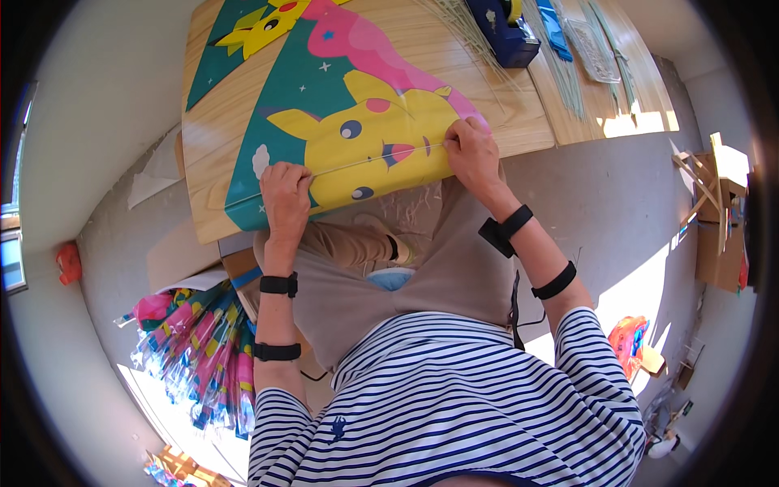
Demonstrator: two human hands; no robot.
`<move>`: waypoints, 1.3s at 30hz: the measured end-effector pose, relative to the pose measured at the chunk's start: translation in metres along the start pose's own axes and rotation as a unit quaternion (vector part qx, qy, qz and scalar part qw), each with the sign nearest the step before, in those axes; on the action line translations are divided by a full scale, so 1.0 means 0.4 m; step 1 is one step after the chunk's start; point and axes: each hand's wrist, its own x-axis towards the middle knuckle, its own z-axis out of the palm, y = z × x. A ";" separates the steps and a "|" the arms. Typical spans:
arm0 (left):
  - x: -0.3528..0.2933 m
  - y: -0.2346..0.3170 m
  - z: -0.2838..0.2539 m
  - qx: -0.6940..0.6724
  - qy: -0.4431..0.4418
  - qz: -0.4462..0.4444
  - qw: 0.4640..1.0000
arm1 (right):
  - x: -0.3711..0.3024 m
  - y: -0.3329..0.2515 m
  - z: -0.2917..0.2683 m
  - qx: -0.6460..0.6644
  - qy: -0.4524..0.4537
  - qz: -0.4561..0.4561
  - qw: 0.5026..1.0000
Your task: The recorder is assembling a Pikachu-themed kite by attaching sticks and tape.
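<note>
A printed kite sheet (333, 97) in green, pink and yellow, with a cartoon animal on it, lies over the near edge of the wooden table (519, 122). Its near strip hangs toward my lap. Across it runs a thin pale rod (365, 163), from my left hand (284, 195) to my right hand (475, 158). Both hands are closed in a pinch at the rod, my left near the sheet's left corner and my right near the pink edge. The fingertips partly hide what they grip. A second kite sheet (251, 32) of the same print lies farther back.
Thin rods (462, 32), a dark blue tape dispenser (507, 36), a blue packet (555, 32) and a clear plastic tray (592, 53) sit at the table's back right. Wrapped kites (199, 341) are bunched at my left. Cardboard boxes (718, 252) stand far right.
</note>
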 end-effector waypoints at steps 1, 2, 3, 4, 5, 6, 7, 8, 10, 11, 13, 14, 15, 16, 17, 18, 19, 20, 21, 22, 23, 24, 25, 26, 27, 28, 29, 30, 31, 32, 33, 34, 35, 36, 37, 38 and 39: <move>-0.001 0.000 -0.001 -0.001 0.001 -0.001 1.000 | 0.000 0.000 0.002 -0.003 0.003 -0.001 1.000; -0.002 0.000 -0.001 -0.001 0.002 -0.002 1.000 | 0.001 0.002 0.004 -0.006 0.001 -0.002 1.000; -0.002 0.001 0.000 0.000 0.003 -0.003 1.000 | 0.001 0.005 0.005 -0.009 -0.001 -0.003 1.000; -0.003 0.001 0.000 0.001 0.004 -0.004 1.000 | 0.001 0.006 0.006 -0.011 -0.003 -0.004 1.000; -0.003 0.001 0.001 0.003 0.005 -0.005 1.000 | 0.001 0.005 0.007 -0.013 -0.002 -0.005 1.000; -0.003 0.000 0.000 0.002 0.004 -0.006 1.000 | 0.002 0.004 0.007 -0.015 0.000 -0.006 1.000; -0.002 0.000 0.000 0.002 0.003 -0.006 1.000 | 0.002 0.004 0.007 -0.017 0.001 -0.007 1.000; -0.002 0.000 0.000 0.001 0.002 -0.006 1.000 | 0.002 0.004 0.007 -0.017 0.003 -0.007 1.000; -0.002 0.001 0.000 0.000 0.002 -0.009 1.000 | 0.003 0.004 0.008 -0.018 0.006 -0.008 1.000; -0.002 0.002 0.000 -0.001 0.003 -0.011 1.000 | 0.004 0.004 0.009 -0.021 0.007 -0.008 1.000; -0.002 0.002 0.002 0.004 0.005 -0.011 1.000 | 0.004 0.004 0.010 -0.027 0.010 -0.008 1.000; -0.002 0.001 0.003 0.007 0.006 -0.011 1.000 | 0.004 0.004 0.010 -0.025 0.010 -0.009 1.000; -0.002 0.001 0.005 0.005 0.008 -0.011 1.000 | 0.005 0.003 0.009 -0.024 0.011 -0.009 1.000; -0.003 0.000 0.005 0.004 0.010 -0.010 1.000 | 0.005 0.003 0.008 -0.022 0.011 -0.010 1.000; -0.004 0.000 0.007 0.002 0.012 -0.010 1.000 | 0.005 0.005 0.010 -0.019 0.013 -0.011 1.000; -0.004 0.000 0.008 -0.004 0.009 -0.012 1.000 | 0.005 0.011 0.012 -0.017 0.015 -0.013 1.000; -0.006 -0.003 0.007 -0.008 0.007 -0.015 1.000 | 0.007 0.010 0.016 -0.012 0.016 -0.015 1.000; -0.008 -0.007 0.006 -0.011 0.005 -0.018 1.000 | 0.007 0.010 0.016 -0.005 0.013 -0.009 1.000; -0.009 -0.008 0.009 -0.012 0.005 -0.016 1.000 | 0.006 0.010 0.011 0.001 0.010 -0.003 1.000; -0.009 -0.009 0.009 -0.010 0.005 -0.016 1.000 | 0.006 0.004 0.011 0.010 0.006 0.003 1.000; -0.009 -0.010 0.010 -0.008 0.006 -0.015 1.000 | 0.006 0.000 0.008 0.010 0.003 0.008 1.000; -0.009 -0.010 0.011 -0.007 0.004 -0.018 1.000 | 0.006 -0.003 0.003 0.010 0.000 0.013 1.000; -0.008 -0.009 0.012 -0.004 0.002 -0.020 1.000 | 0.006 -0.005 0.002 0.011 -0.002 0.018 1.000; -0.007 -0.009 0.011 -0.001 0.001 -0.023 1.000 | 0.006 -0.007 0.003 0.001 0.000 0.014 1.000; -0.008 -0.009 0.010 -0.003 0.002 -0.022 1.000 | 0.005 -0.008 0.006 -0.008 0.002 0.009 1.000; -0.008 -0.007 0.011 -0.006 0.003 -0.022 1.000 | 0.005 -0.009 0.006 -0.019 0.004 0.004 1.000; -0.009 -0.007 0.009 -0.009 0.004 -0.021 1.000 | 0.006 -0.011 0.006 -0.018 0.000 0.010 1.000; -0.011 -0.008 0.004 -0.009 0.007 -0.025 1.000 | 0.007 -0.015 0.006 -0.018 -0.004 0.016 1.000; -0.012 -0.008 0.004 -0.011 0.011 -0.028 0.999 | 0.007 -0.015 0.005 -0.020 -0.007 0.022 1.000; -0.014 -0.010 -0.001 -0.013 0.014 -0.031 0.999 | 0.006 -0.014 0.006 -0.022 -0.006 0.021 1.000; -0.016 -0.014 -0.008 -0.013 0.018 -0.031 0.999 | 0.006 -0.012 0.006 -0.024 -0.005 0.020 0.999; -0.019 -0.017 -0.013 -0.013 0.021 -0.033 0.999 | 0.005 -0.012 0.008 -0.026 -0.006 0.020 0.999; -0.022 -0.020 -0.017 -0.013 0.024 -0.034 0.999 | 0.005 -0.013 0.009 -0.026 -0.007 0.022 0.999; -0.023 -0.023 -0.021 -0.011 0.027 -0.030 0.999 | 0.006 -0.015 0.008 -0.025 -0.008 0.025 0.999; -0.023 -0.024 -0.025 -0.010 0.033 -0.025 0.999 | 0.006 -0.018 0.006 -0.025 -0.008 0.026 0.999; -0.023 -0.025 -0.027 -0.009 0.038 -0.021 0.999 | 0.005 -0.018 0.006 -0.024 -0.008 0.023 0.999; -0.025 -0.028 -0.025 -0.013 0.032 -0.025 0.999 | 0.005 -0.018 0.007 -0.024 -0.007 0.020 0.999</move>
